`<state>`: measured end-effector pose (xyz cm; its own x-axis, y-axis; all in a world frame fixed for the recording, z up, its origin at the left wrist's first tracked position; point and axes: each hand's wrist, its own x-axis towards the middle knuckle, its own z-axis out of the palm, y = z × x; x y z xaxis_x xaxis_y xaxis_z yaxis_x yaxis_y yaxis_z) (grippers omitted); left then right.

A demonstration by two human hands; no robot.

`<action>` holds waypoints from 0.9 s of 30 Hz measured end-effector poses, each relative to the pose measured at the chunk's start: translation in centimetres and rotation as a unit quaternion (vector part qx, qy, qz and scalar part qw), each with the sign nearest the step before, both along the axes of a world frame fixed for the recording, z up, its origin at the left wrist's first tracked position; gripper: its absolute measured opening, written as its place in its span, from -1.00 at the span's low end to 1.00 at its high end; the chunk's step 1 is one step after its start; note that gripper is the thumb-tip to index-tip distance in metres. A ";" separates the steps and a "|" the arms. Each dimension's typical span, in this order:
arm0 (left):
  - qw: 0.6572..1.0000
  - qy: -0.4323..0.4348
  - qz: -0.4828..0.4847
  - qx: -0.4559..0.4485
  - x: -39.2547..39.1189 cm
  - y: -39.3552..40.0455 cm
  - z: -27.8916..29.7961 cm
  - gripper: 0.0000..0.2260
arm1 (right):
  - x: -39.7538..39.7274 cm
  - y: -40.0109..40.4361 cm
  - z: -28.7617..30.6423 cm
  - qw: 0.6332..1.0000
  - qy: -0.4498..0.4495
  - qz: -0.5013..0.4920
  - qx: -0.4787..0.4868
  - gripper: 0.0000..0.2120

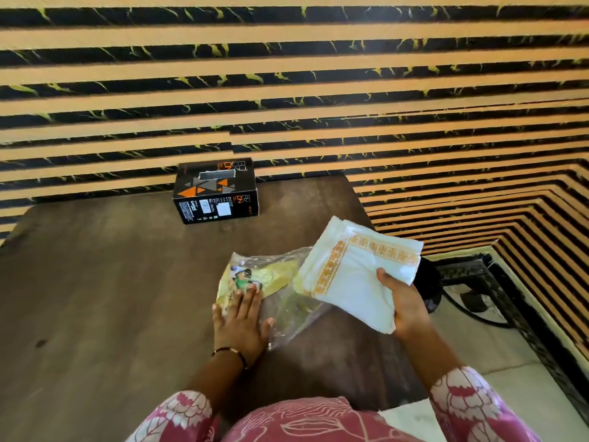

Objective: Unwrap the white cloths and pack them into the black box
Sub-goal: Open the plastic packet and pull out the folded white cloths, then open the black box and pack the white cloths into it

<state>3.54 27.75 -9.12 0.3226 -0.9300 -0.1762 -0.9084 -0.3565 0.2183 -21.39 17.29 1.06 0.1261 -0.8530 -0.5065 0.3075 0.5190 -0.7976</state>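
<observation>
A folded white cloth (353, 275) with an orange patterned border is lifted above the table's right edge, gripped at its near right corner by my right hand (401, 301). My left hand (240, 320) lies flat, fingers spread, on a clear plastic wrapper (274, 282) with a yellow printed card inside; the wrapper rests on the dark wooden table (111, 282). The black box (216, 189), with orange and grey triangles on it, stands closed at the table's far edge against the wall.
A striped orange-and-black wall (287, 90) runs behind the table and along the right side. To the right of the table lie a pale floor (497, 355), a black round object (430, 282) and a dark ornate frame (510, 301).
</observation>
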 end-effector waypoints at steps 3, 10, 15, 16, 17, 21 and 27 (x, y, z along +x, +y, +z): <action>0.999 0.000 0.050 -0.004 1.5 0.8 -0.1 -0.23 | -0.4 -0.9 -1.1 0.986 -0.135 -0.057 0.074 -0.78; 0.990 0.005 0.139 -0.004 3.0 2.4 0.0 -0.42 | 2.3 -1.1 -4.2 0.964 -0.112 -0.221 0.101 -0.56; 0.988 -0.001 0.157 0.001 2.8 2.6 0.0 -0.35 | 3.8 0.2 -4.6 0.982 -0.047 -0.165 0.081 -0.53; 0.987 -0.003 0.160 -0.001 2.7 2.6 0.0 -0.35 | 3.7 0.3 -4.5 0.987 -0.043 -0.138 0.071 -0.51; 0.987 -0.005 0.163 -0.003 2.6 2.7 -0.1 -0.35 | 3.3 0.3 -4.2 0.992 -0.038 -0.103 0.065 -0.50; 0.984 -0.014 0.175 -0.006 2.4 2.7 -0.2 -0.35 | 1.6 0.5 -3.5 0.991 0.023 0.056 0.121 -0.62; 0.978 -0.016 0.207 -0.002 1.7 2.8 0.0 -0.41 | -1.0 3.3 -1.5 0.937 0.088 0.298 0.161 -0.71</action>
<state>5.26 30.57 -9.13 0.6763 -0.7196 -0.1576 -0.6932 -0.6941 0.1943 -22.43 20.61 -0.42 0.4217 -0.4561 -0.7837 -0.2362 0.7792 -0.5806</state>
